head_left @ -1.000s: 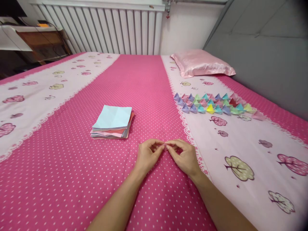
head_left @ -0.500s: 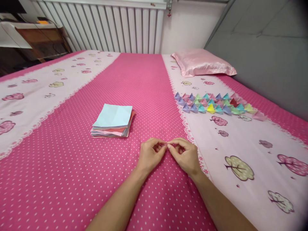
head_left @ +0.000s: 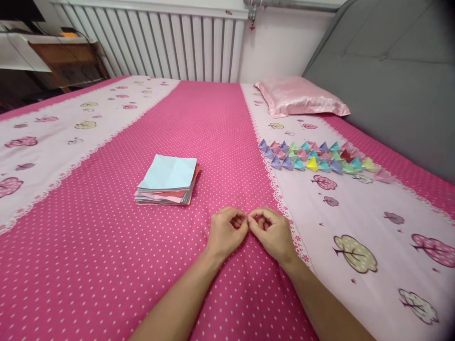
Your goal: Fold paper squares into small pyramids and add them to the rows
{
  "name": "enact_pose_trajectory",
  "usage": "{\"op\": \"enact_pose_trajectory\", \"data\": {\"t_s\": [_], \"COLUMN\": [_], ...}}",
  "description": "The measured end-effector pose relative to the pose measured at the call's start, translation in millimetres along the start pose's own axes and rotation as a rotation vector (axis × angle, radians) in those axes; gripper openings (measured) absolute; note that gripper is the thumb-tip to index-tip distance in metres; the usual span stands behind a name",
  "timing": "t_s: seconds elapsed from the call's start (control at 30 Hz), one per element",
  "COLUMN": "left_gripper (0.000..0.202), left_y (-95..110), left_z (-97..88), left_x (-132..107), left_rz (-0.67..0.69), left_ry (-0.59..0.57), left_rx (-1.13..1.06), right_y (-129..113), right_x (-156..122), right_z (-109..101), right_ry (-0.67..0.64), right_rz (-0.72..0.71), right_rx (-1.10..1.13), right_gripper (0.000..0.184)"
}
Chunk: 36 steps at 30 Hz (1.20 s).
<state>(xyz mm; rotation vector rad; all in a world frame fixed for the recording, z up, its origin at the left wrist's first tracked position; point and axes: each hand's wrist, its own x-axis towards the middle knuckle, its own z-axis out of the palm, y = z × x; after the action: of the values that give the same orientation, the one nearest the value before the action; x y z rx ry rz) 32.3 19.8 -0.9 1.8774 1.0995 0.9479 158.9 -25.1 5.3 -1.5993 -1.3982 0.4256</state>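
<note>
My left hand [head_left: 228, 233] and my right hand [head_left: 273, 232] meet over the pink dotted bedspread [head_left: 117, 255], thumb and forefinger of each pinched together at the tips. Whatever they pinch, if anything, is too small or too hidden to name. To the left of my hands sits a stack of square coloured paper [head_left: 168, 173], a creased light-blue sheet on top. Rows of small folded paper boats [head_left: 313, 164] in purple, green, blue, pink, red and yellow stand to the right, beyond my right hand.
A shiny pink pillow [head_left: 302, 96] lies at the far right, beside a grey padded headboard [head_left: 401, 80]. Behind the bed runs a white radiator [head_left: 159, 45] with a pipe and valve [head_left: 252, 19]. A desk [head_left: 67, 57] stands at the far left.
My hands have drawn slightly closer together, and their fingertips now almost touch. The whole view has shifted a little; the paper stack and the boats have stayed in place.
</note>
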Motion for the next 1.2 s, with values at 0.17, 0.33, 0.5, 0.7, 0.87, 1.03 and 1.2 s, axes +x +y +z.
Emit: {"op": "enact_pose_trajectory", "data": {"t_s": [0.17, 0.33, 0.5, 0.7, 0.87, 1.03, 1.2], "left_gripper": [0.009, 0.009, 0.009, 0.011, 0.01, 0.013, 0.015], "left_y": [1, 3, 2, 4, 8, 4, -2], "left_z": [0.4, -0.4, 0.1, -2.0, -5.1, -6.0, -7.1], "left_x": [0, 0, 0, 1, 1, 4, 5], "left_rz": [-0.013, -0.041, -0.076, -0.098, -0.136, -0.262, -0.292], "left_ry": [0.008, 0.009, 0.03, 0.043, 0.09, 0.105, 0.037], "left_rx": [-0.012, -0.04, -0.065, -0.065, -0.113, -0.199, -0.145], "right_y": [1, 2, 2, 2, 2, 4, 8], "right_x": [0, -1, -1, -1, 0, 1, 0], "right_z": [1, 1, 1, 0, -1, 0, 1], "right_ry": [-0.005, -0.009, -0.023, -0.046, -0.024, -0.022, -0.046], "right_rz": [0.016, 0.025, 0.0, -0.037, -0.048, -0.023, 0.023], "right_rx": [0.015, 0.014, 0.001, 0.012, 0.038, 0.065, 0.051], "right_gripper": [0.007, 0.009, 0.013, 0.014, 0.014, 0.014, 0.015]}}
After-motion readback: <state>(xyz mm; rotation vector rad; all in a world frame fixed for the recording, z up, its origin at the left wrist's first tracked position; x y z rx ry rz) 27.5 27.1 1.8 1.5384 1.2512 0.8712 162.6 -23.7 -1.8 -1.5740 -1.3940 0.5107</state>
